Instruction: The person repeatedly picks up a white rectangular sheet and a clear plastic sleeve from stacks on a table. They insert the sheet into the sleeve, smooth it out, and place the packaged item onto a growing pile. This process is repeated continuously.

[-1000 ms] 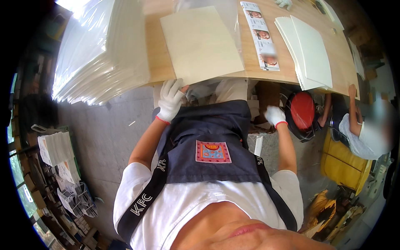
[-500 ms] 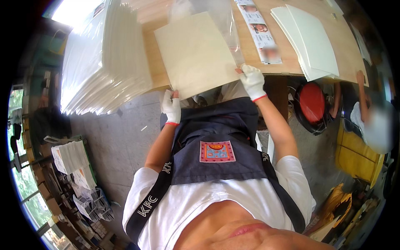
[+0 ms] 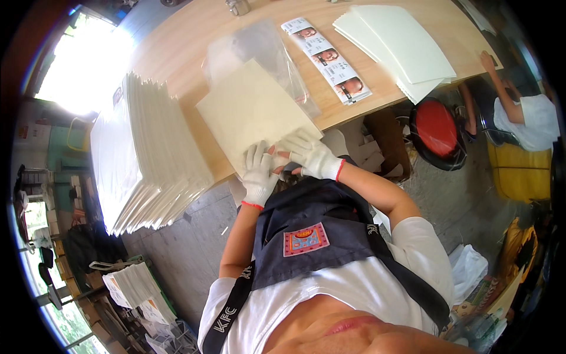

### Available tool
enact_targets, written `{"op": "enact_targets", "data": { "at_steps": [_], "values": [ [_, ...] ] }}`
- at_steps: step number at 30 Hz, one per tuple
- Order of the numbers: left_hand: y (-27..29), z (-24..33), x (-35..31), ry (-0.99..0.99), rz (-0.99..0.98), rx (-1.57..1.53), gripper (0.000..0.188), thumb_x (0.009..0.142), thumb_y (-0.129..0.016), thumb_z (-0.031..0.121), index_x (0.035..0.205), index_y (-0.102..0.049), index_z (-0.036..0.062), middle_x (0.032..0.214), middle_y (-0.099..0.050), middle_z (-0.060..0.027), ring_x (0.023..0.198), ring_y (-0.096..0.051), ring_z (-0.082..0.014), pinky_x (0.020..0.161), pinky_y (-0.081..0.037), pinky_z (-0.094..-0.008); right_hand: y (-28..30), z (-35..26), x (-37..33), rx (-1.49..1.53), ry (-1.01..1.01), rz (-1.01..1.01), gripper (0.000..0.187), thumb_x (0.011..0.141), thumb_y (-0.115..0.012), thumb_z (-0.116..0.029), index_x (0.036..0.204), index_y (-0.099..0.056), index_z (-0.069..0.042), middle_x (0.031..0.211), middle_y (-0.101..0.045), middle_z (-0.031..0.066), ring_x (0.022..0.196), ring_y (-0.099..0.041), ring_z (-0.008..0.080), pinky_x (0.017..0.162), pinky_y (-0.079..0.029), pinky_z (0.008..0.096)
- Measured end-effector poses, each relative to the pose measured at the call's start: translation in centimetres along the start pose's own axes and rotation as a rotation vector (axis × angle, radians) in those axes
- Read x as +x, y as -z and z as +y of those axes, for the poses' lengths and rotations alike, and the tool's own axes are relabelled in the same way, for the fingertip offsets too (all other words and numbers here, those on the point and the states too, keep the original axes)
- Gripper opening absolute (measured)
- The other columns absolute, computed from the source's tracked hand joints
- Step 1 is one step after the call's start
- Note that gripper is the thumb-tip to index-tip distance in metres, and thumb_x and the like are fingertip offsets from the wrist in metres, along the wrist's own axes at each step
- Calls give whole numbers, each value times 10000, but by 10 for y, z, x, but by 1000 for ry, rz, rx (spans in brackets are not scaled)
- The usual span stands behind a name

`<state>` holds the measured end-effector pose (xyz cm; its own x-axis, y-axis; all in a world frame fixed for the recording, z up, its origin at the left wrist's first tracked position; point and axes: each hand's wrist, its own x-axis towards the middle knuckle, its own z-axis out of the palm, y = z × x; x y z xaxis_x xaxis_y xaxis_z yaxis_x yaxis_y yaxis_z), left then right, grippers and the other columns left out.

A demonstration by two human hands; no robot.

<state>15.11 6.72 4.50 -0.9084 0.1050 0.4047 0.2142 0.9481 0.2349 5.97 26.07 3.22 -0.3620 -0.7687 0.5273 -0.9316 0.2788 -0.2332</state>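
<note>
A cream sheet of card or stiff paper (image 3: 250, 109) lies at the table's front edge, partly over clear plastic sleeves (image 3: 250, 50). My left hand (image 3: 258, 175), in a white glove with bare thumb tip, rests on the sheet's near edge, fingers stretched out. Close beside it, my right hand (image 3: 312, 154), gloved the same way, lies with its fingers spread on the same edge. Both thumbs point inward, below the edge. A tall stack of plastic-wrapped sheets (image 3: 150, 147) stands to the left. Right of the sleeves lie printed label strips (image 3: 330, 59) with portraits.
White sheets (image 3: 401, 44) are fanned at the right of the wooden table (image 3: 188, 35). A red-seated stool (image 3: 436, 134) stands beyond the front edge, near another person (image 3: 525, 115) at the far right. Bundled papers (image 3: 132, 286) sit at the lower left.
Both hands have come together from the sheet's near corners to the middle of its near edge, fingers now spread. The view has turned, showing more of the table's far side.
</note>
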Motion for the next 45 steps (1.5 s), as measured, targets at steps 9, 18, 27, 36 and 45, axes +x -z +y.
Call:
{"op": "enact_targets", "data": {
  "at_steps": [9, 18, 27, 36, 45],
  "values": [
    [-20, -1, 50, 177, -181, -365, 346, 799, -623, 153, 1128, -575, 58, 1141, -575, -133, 1098, -513, -311, 903, -417, -364, 86, 142, -37, -549, -461, -168, 519, 733, -642, -377, 1182, -563, -131, 1354, -404, 75, 1295, -310, 253, 1079, -231, 450],
    [-86, 59, 105, 577, -471, -1252, 325, 921, -509, 208, 1197, -545, 39, 997, -628, -94, 840, -608, -151, 720, -491, -281, 79, 192, -42, -280, -81, -58, 214, 725, -628, -215, 916, -666, -126, 1133, -605, 22, 1114, -511, 196, 992, -368, 367],
    [-114, 78, 141, 1061, -360, -1873, 170, 913, -558, 157, 1029, -552, 33, 882, -632, -68, 683, -595, -111, 511, -469, -185, 76, 166, -33, -85, 48, 216, 216, 641, -672, -155, 849, -685, -97, 997, -643, 55, 983, -583, 239, 887, -455, 400],
    [-116, 93, 146, 921, -243, -1581, 73, 903, -568, 108, 952, -586, 56, 824, -620, -34, 667, -578, -90, 545, -467, -211, 79, 145, -28, 178, -487, -12, 160, 751, -684, -230, 846, -677, -101, 873, -666, 44, 808, -633, 205, 729, -478, 340],
    [-129, 95, 149, 726, -229, -1442, 103, 898, -584, 121, 938, -590, 27, 785, -592, -23, 664, -560, -90, 589, -450, -215, 71, 171, -29, 773, -952, -142, 162, 816, -627, -206, 811, -657, -47, 697, -638, 73, 670, -574, 118, 644, -447, 271]
  ]
}}
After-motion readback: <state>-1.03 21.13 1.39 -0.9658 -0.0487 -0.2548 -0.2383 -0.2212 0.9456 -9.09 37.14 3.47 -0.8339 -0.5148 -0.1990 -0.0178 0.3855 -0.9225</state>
